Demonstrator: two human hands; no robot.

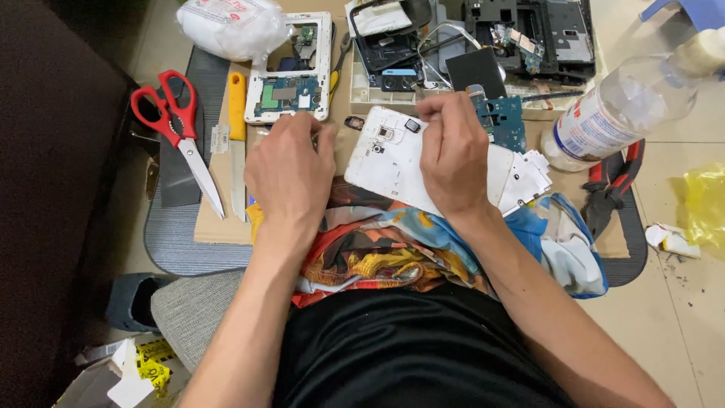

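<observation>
A white phone frame [393,162] lies directly under the right hand [453,155], resting partly on the cardboard sheet [219,219] and partly on a bright patterned cloth [385,249] spread over the person's lap. The right hand's fingers [438,113] are curled in tight and pinched together over the frame's upper edge, close to the small camera opening; whatever they grip is too small to make out. The heel of that hand presses on the middle of the frame. The left hand [291,170] sits just left of the frame, its fingers [321,136] bent narrow, the tips at the frame's near corner, touching or almost touching it; I cannot tell whether they hold anything.

The frame's long axis runs from upper left, beside the left hand's fingers, down to the right, where its far end sticks out past the right wrist. Its inner face is turned upward.

Just beyond the right fingers lies a blue circuit board [502,121]. Beyond the left fingers sits another opened white phone body [291,72], with a yellow-handled knife [236,128] and red scissors [177,125] further left. A clear plastic bottle [619,109] lies well right of the right hand, pliers [615,185] near it.
</observation>
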